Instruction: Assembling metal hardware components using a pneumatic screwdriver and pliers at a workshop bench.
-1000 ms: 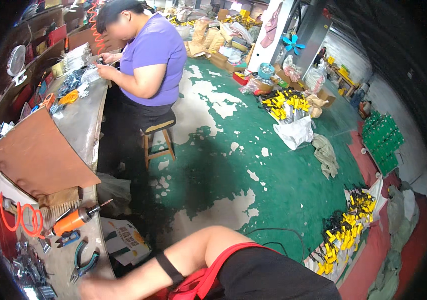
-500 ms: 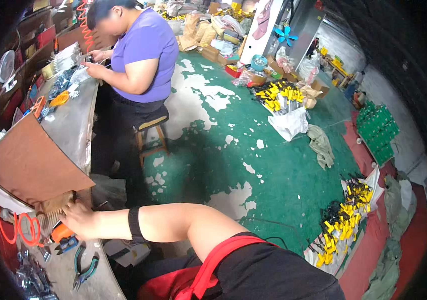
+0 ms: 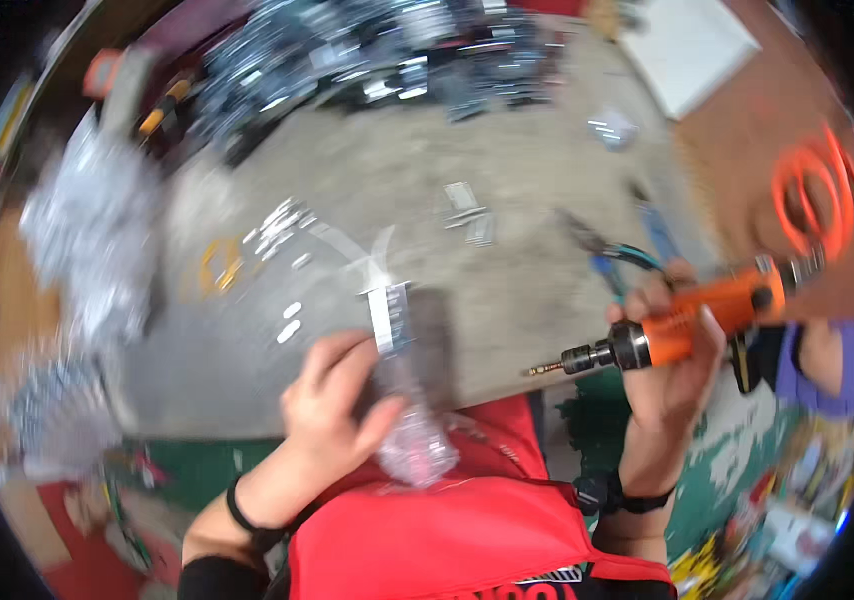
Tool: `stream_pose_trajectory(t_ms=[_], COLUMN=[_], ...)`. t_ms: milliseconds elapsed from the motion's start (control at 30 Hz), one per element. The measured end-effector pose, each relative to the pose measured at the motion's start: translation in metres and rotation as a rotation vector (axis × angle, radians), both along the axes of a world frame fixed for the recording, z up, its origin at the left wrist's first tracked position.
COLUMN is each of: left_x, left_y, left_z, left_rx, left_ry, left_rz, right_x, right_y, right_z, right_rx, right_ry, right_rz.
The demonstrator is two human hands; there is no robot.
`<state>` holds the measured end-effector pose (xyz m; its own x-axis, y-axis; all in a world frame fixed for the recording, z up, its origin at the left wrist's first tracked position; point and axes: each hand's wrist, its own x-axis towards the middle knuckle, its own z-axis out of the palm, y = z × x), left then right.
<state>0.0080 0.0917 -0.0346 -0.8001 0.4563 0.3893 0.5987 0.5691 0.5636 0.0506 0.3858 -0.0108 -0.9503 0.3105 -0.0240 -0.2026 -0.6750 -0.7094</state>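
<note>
My right hand (image 3: 672,370) is wrapped round an orange power screwdriver (image 3: 702,318) with a black chuck, held level over the bench's near right edge. Its thin bit points left. My left hand (image 3: 332,400) curls its thumb and fingers about a clear plastic-wrapped piece (image 3: 412,430), whose lower part overhangs the bench edge in front of my red apron. A flat metal part (image 3: 387,315) shows at its upper end, with pale strips beyond. Motion blur hides the exact finger contact. Pliers (image 3: 587,235) with teal-and-black handles lie beyond the screwdriver.
Many dark and silvery parts (image 3: 347,50) are heaped along the bench's far side. Clear plastic bags (image 3: 97,230) lie at left. Small white pieces (image 3: 282,225), a yellow ring (image 3: 219,268) and metal plates (image 3: 467,210) lie mid-bench. An orange coiled hose (image 3: 812,195) is at right.
The view has swung from the aisle and a seated co-worker to the bench before me. My right hand has lifted the orange screwdriver from the bench. My left hand has come into view.
</note>
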Motion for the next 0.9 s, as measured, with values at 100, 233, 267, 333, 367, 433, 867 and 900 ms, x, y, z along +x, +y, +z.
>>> stream_pose_trajectory(t_ms=[100, 233, 267, 333, 367, 433, 867, 900], left_x=[-0.001, 0.004, 0.004, 0.005, 0.005, 0.005, 0.002, 0.002], left_y=[-0.003, -0.009, -0.010, -0.010, -0.010, -0.010, -0.009, -0.009], left_z=[-0.003, -0.006, -0.006, -0.007, -0.008, -0.007, -0.007, -0.006], left_rx=[0.074, 0.095, 0.099, 0.102, 0.102, 0.086, 0.080, 0.074], left_ry=[-0.010, 0.037, 0.042, 0.043, 0.044, 0.022, 0.018, 0.013], left_rz=[-0.005, 0.025, 0.021, 0.025, 0.020, 0.031, 0.023, 0.023], right_x=[-0.018, -0.030, -0.032, -0.034, -0.035, -0.036, -0.041, -0.040], right_y=[-0.043, -0.066, -0.071, -0.076, -0.078, -0.079, -0.086, -0.086], right_z=[-0.009, -0.030, -0.032, -0.041, -0.044, -0.048, -0.046, -0.046], right_rx=[-0.187, -0.423, -0.483, -0.600, -0.598, -0.707, -0.864, -0.838], right_ry=[-0.053, 0.048, 0.051, 0.069, 0.066, 0.068, 0.112, 0.113], right_rz=[-0.044, 0.023, -0.006, -0.038, -0.031, -0.104, -0.075, -0.077])
